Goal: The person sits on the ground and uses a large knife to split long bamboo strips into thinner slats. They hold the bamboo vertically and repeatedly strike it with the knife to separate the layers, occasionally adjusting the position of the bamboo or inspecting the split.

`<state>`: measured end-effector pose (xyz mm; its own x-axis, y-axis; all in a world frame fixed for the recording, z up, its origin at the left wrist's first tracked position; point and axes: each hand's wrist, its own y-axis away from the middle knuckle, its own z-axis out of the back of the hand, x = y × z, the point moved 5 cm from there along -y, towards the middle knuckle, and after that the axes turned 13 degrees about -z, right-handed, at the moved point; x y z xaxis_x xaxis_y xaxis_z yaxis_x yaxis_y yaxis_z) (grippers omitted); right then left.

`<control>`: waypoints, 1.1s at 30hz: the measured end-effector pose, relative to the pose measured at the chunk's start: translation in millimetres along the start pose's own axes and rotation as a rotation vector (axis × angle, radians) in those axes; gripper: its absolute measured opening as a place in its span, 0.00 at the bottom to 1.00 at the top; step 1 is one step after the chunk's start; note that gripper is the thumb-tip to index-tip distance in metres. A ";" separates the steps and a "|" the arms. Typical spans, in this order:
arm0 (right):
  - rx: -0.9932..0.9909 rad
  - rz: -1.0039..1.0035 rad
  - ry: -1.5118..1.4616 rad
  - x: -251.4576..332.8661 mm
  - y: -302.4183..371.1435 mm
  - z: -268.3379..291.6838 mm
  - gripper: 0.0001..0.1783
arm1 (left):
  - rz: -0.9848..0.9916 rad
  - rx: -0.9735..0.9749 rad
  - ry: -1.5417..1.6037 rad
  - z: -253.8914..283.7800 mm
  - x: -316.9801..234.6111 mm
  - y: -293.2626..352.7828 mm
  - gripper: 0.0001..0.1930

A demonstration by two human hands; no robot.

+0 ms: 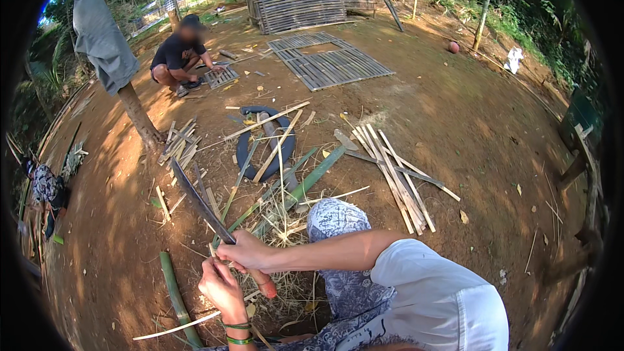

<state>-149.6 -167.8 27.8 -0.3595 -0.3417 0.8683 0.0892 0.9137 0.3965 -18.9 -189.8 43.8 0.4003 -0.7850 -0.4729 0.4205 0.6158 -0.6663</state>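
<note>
My right hand (250,251) is closed around the machete (201,207) near where blade meets handle, with its orange-red butt showing below the fist. The long dark blade slants up and to the left. Just beneath, my left hand (222,289), with green bands at the wrist, pinches a thin pale bamboo strip (213,249); its end pokes out above the fingers beside the blade. Pale shavings (286,296) lie scattered on the ground under both hands. A green bamboo pole (174,292) rests on the soil left of my left hand.
Split bamboo slats (393,179) lie ahead right, and a pile of short pieces (182,143) is by a tree trunk (138,114). A black rubber ring (242,149) lies ahead. Farther off, a person (179,55) squats near a bamboo panel (338,68). A wooden rail (588,182) edges the right.
</note>
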 end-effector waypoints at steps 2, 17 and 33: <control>-0.022 0.047 -0.084 9.0 6.6 7.5 0.09 | 0.155 0.039 -0.073 -1.0 42.1 8.0 0.09; -0.250 0.283 0.597 51.7 56.2 38.8 0.15 | 0.652 -0.173 0.840 10.0 73.8 30.1 0.10; -0.186 0.333 0.709 23.7 37.1 24.3 0.22 | 0.787 0.037 1.029 -7.9 13.9 33.3 0.19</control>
<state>-177.4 -136.7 55.9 0.3825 -0.1733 0.9075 0.2638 0.9619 0.0725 -5.8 -180.8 10.5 -0.2499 0.1053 -0.9625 0.3885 0.9214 -0.0001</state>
